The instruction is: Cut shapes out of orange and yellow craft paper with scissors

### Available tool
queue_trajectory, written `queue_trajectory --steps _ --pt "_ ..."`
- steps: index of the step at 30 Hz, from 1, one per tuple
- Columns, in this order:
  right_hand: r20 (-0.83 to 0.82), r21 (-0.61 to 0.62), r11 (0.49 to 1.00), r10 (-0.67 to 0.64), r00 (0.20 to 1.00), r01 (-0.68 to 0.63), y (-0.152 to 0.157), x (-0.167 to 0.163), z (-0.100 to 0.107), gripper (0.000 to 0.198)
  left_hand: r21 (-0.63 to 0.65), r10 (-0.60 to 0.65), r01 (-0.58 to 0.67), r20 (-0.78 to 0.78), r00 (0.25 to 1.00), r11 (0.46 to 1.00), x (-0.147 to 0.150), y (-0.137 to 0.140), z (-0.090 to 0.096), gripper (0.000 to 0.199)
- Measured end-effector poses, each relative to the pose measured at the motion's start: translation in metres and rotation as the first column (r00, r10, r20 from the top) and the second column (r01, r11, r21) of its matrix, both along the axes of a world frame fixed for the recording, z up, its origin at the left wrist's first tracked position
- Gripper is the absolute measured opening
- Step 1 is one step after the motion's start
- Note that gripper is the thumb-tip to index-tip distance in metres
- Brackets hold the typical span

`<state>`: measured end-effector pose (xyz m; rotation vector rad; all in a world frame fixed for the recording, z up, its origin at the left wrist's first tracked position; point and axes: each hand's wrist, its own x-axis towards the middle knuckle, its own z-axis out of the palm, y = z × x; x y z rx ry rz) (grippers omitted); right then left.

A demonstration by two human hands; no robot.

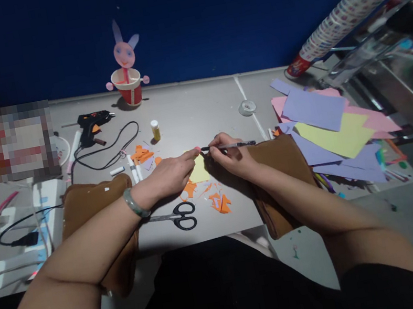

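My left hand (174, 174), with a bracelet (135, 203) at its wrist, holds a small pink paper piece (197, 149) at its fingertips. The index finger is stretched out and the thumb is hidden. In my right hand (230, 156) is a pen (234, 144), gripped near its tip, which points left at the pink piece. Yellow paper (199, 172) lies beneath both hands. Orange paper scraps (221, 203) are scattered just nearer to me. Black-handled scissors (183, 216) rest below my left hand, their blades partly covered by my forearm.
A rabbit-headed paper cup (131, 88) stands at the back. Left of centre are a glue gun (93, 126), a small bottle (155, 130) and markers (133, 170). A tape roll (247, 108) and coloured paper sheets (319, 113) lie to the right. Brown cushions (282, 162) support my forearms.
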<state>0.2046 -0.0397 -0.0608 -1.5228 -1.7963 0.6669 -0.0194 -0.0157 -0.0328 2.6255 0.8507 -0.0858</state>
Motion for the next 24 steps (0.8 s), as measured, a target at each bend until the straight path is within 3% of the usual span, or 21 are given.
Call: queue_trajectory --steps 11,24 --pt "0.06 -0.034 0.998 0.054 0.997 -0.052 -0.007 0.0 0.005 0.012 0.007 0.005 -0.005 0.003 1.0 1.0 0.0 0.0 -0.001 0.032" --pt "0.183 0.138 0.989 0.026 0.983 -0.052 -0.015 -0.002 -0.015 0.017 0.002 0.005 -0.005 -0.007 1.0 1.0 0.0 -0.001 0.003 0.033"
